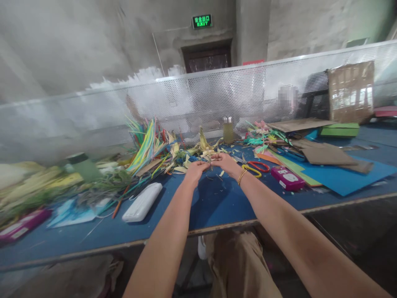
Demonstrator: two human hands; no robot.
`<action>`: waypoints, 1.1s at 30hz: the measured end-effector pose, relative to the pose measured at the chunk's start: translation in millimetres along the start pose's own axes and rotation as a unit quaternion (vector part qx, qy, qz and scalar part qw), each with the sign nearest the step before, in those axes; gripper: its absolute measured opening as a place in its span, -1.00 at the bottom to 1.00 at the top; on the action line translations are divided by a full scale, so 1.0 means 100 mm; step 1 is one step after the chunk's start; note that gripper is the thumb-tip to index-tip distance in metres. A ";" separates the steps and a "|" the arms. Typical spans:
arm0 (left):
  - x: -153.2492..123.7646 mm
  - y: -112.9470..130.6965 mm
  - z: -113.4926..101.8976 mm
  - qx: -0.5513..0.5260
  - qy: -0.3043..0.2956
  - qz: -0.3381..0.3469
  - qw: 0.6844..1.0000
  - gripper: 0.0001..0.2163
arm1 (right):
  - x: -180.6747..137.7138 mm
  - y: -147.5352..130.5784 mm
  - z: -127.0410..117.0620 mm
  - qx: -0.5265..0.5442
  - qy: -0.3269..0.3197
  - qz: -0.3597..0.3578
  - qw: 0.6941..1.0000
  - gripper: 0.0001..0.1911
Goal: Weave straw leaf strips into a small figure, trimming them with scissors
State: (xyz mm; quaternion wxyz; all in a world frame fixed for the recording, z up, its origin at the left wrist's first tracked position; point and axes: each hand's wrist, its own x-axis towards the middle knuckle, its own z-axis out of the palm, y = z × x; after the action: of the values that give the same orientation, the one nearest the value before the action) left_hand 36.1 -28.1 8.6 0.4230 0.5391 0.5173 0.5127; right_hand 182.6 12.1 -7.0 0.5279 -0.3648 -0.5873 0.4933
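Above the blue tabletop (214, 203), my left hand (196, 170) and my right hand (226, 161) meet with their fingers pinched. Something thin and brownish shows between the fingertips, too small and blurred to name. Just behind them lies a heap of pale dried corn husks (204, 142) with some blue fibre (194, 158). Beside my right wrist are scissors with red handles (259, 166) and a yellow-handled pair (252, 171). A gold-coloured bracelet (241, 177) is on that wrist.
Left: coloured stems (145, 145), a white case (142, 203), a green bottle (82, 165). Right: a purple pack (288, 178), blue card sheets (341, 176) and cardboard (325, 153). A jar (228, 130) stands before the perforated metal panel (173, 99).
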 end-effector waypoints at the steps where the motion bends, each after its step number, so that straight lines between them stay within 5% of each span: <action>1: 0.00 -0.01 0.00 0.008 0.002 0.006 1.000 -0.85 | -0.01 0.00 0.00 -0.007 0.001 -0.001 1.000 -0.73; 12: 0.04 -0.06 -0.04 0.075 0.006 0.039 0.996 -0.87 | 0.03 0.06 -0.01 -0.052 0.028 -0.020 0.998 -0.72; 20: 0.08 -0.04 -0.06 -0.114 -0.097 -0.093 0.984 -0.83 | 0.00 -0.02 -0.01 0.064 -0.044 0.051 0.996 -0.76; 26: 0.01 0.07 -0.07 -0.201 -0.120 -0.177 0.956 -0.86 | -0.03 -0.03 -0.02 0.122 -0.094 0.073 0.985 -0.78; 33: 0.04 0.05 -0.07 -0.139 -0.084 -0.141 0.977 -0.86 | -0.03 -0.06 -0.02 0.081 -0.070 0.068 0.992 -0.74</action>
State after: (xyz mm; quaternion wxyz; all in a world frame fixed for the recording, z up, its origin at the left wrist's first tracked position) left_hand 29.7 -24.8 14.9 0.6035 0.4383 0.4744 0.4675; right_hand 185.9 8.3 -2.0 0.4783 -0.3241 -0.5550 0.5985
